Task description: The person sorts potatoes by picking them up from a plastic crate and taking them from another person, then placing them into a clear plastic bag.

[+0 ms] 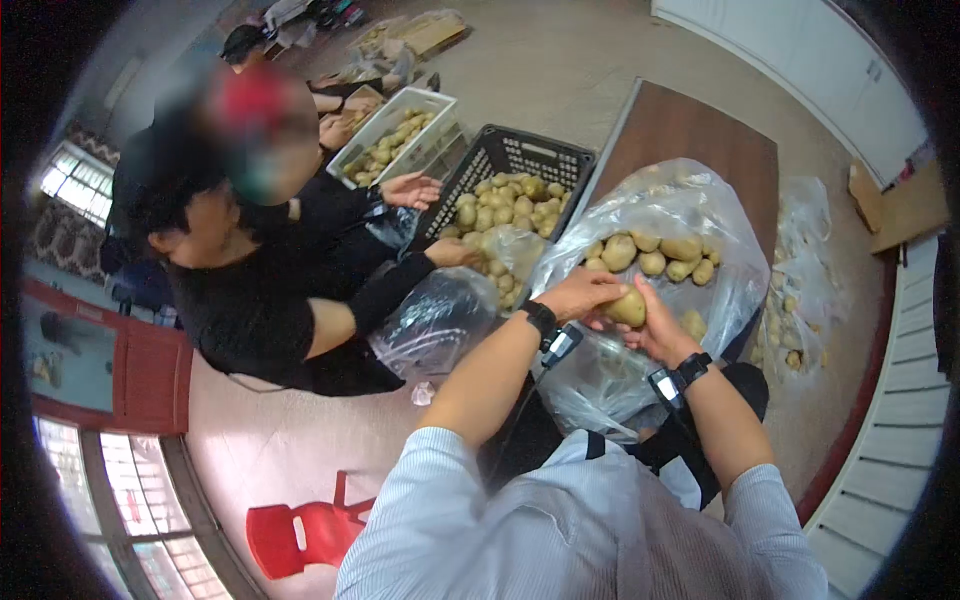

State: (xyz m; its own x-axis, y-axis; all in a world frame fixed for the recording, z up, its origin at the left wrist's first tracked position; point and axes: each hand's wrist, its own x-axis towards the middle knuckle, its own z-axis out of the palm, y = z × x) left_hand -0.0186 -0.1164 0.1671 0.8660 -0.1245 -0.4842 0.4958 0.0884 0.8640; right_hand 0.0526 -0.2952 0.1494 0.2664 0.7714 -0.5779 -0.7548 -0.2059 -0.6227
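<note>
A large potato (627,309) is held between my two hands, just above the near side of an opened clear plastic bag (700,190). My left hand (582,294) grips it from the left, its fingers over the top. From the right, my right hand (662,330) closes around the same potato, with some fingers underneath. Inside the bag, several potatoes (652,263) lie in a cluster beyond my hands. Another potato (692,323) rests in the bag beside my right hand.
A brown table (670,120) stands under the bag. To the left, a co-worker (290,290) reaches toward a black crate (520,150) of potatoes. A white crate (440,103) stands behind it. A red chair (320,530) is at lower left; plastic bags (800,260) lie at right.
</note>
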